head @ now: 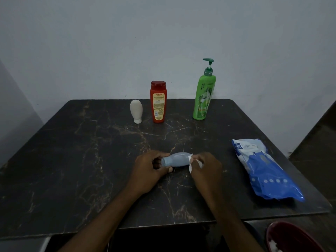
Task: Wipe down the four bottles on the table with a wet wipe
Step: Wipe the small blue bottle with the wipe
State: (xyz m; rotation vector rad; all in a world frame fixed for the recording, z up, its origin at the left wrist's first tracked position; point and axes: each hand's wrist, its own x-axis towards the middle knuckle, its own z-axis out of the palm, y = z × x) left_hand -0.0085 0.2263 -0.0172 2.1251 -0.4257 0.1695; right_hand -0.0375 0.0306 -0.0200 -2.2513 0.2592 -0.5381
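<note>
A small pale blue bottle (177, 159) lies sideways just above the dark marble table (91, 160), near its middle front. My left hand (150, 167) grips the bottle's neck end. My right hand (205, 166) pinches a crumpled white wet wipe (190, 163) against the bottle's rounded base end. At the back of the table stand three more bottles: a small white one (136, 110) upside down on its cap, an orange-red one (158, 102), and a tall green pump bottle (204, 95).
A blue and white pack of wet wipes (267, 170) lies flat on the table's right side. A dark red bin (294, 237) sits below the table's front right corner. A plain wall stands right behind the table.
</note>
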